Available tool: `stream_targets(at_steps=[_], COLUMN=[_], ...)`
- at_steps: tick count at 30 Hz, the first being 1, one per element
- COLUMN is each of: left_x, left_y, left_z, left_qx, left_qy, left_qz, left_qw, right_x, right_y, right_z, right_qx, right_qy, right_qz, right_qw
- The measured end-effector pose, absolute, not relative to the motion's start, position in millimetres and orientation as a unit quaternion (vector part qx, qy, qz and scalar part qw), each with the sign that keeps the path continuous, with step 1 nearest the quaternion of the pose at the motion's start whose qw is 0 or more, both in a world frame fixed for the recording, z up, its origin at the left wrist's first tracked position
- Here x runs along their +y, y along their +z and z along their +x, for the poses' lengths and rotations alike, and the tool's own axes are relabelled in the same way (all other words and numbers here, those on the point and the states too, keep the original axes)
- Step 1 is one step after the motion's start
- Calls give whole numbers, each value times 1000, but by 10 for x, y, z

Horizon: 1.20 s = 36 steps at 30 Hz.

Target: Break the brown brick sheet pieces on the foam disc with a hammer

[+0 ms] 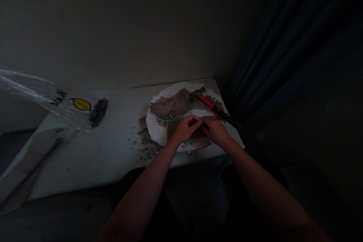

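My left hand point(185, 126) is curled, its thumb and fingertips drawn together over a brown, mesh-textured sheet point(171, 127). Right beside it, my right hand point(217, 130) has bent fingers meeting the left fingertips. Whatever sits between the fingers is hidden or too small to name in the dim light. Another brown textured sheet point(168, 106) with a torn edge lies just beyond, among small grey chips point(198, 104). A hammer point(211, 104) with a red and black handle rests to the right of it. Everything there lies on a round white fluffy mat point(154, 128).
Loose grey fragments point(146, 143) are scattered left of the mat on the white table point(113, 151). A clear plastic bag point(70, 106) with a yellow label and dark chips inside stands at the left. Dark curtains point(272, 45) hang at the right, close to the table's edge.
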<state>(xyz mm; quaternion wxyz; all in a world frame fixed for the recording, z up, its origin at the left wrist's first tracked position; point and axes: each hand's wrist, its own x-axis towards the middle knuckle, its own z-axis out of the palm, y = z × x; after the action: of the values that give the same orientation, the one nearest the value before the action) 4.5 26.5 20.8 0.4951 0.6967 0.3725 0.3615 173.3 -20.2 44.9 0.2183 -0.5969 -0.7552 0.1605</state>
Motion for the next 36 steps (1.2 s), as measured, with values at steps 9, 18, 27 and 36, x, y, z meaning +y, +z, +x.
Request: stream_targets(at_steps=[9,18,27,36], left_x=[347,468,473,471], left_y=[148,40,12,-4], left_z=[16,-7,37,46], left_qx=[404,492,509,510], left_qy=[370,371,363,345], left_qz=[703,696,703,723], left_qw=[453,369,339,313], right_x=[-125,-7,-24,-91], right_y=[386,504,485,357], right_z=[1834,2354,2318,2135], right_qx=[-753,-678,-694,-784], right_qy=[166,100,101,88], right_qz=[-597,-660,-645,-580], right_qw=[222,308,303,206])
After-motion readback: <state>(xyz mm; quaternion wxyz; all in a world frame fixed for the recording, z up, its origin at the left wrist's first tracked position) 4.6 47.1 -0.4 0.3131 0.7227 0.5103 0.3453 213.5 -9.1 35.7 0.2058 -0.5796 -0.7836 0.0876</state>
